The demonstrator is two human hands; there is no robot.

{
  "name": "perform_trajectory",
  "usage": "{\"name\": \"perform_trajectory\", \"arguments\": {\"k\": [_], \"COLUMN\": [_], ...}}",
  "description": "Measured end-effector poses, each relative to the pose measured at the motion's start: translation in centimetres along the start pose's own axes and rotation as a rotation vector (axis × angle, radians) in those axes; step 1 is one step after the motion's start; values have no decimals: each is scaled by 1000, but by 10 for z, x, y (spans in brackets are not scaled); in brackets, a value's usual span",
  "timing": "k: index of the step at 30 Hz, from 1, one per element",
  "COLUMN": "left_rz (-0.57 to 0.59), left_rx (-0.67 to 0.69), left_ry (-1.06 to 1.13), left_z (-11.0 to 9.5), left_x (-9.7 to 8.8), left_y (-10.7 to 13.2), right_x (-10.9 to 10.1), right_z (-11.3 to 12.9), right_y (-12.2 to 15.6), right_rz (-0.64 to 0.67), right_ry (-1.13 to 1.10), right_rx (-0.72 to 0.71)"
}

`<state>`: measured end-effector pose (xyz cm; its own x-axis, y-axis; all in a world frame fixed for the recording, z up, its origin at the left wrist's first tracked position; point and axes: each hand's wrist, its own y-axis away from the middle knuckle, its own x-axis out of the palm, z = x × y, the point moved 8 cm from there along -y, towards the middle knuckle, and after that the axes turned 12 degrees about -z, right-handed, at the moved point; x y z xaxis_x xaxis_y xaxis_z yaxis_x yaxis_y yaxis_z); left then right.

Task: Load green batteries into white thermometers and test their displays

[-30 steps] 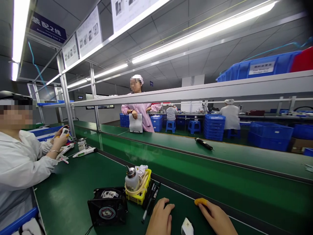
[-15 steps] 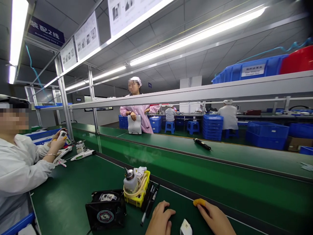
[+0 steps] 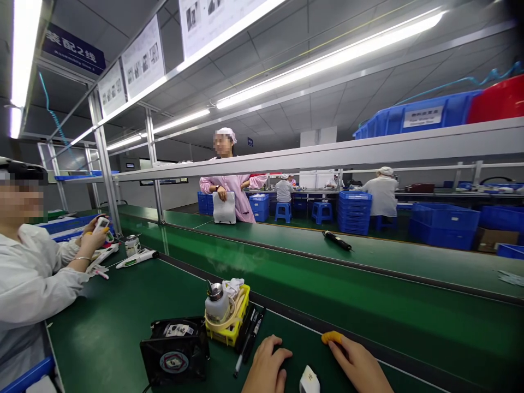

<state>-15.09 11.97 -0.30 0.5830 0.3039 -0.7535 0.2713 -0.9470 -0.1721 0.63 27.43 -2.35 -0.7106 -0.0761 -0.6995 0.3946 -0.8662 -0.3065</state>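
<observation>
My left hand (image 3: 267, 364) rests on the green bench with its fingers apart and slightly bent, holding nothing. To its right, my right hand (image 3: 359, 364) lies near the bench's dark edge strip, its fingers extended and nothing held in them. A yellow finger cot (image 3: 332, 337) covers one of its fingertips. Between the two hands lies a small white plastic piece (image 3: 310, 380) with a handwritten mark, partly cut off by the bottom of the view; neither hand touches it. Just left of my left hand are several dark pens (image 3: 249, 338).
A yellow basket (image 3: 229, 334) holds a pump bottle (image 3: 217, 304); a black fan (image 3: 175, 352) stands beside it. Beyond runs a green belt (image 3: 311, 284), with a black screwdriver (image 3: 338, 240) across it. At left, a co-worker (image 3: 33, 284) holds a white device. A shelf (image 3: 327, 155) crosses above.
The whole view has shifted very slightly to the left. My hands and the white piece keep their places on the bench.
</observation>
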Motion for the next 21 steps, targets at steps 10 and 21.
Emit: {"name": "perform_trajectory", "arguments": {"k": [10, 21], "left_rz": [-199, -211], "left_rx": [123, 155], "left_ry": [-59, 136], "left_z": [-6, -5], "left_x": [-3, -8], "left_y": [-5, -2], "right_x": [-13, 2], "right_z": [24, 34], "right_y": [4, 10], "right_rz": [2, 182], "right_ry": [20, -275], "right_rx": [-35, -63]}}
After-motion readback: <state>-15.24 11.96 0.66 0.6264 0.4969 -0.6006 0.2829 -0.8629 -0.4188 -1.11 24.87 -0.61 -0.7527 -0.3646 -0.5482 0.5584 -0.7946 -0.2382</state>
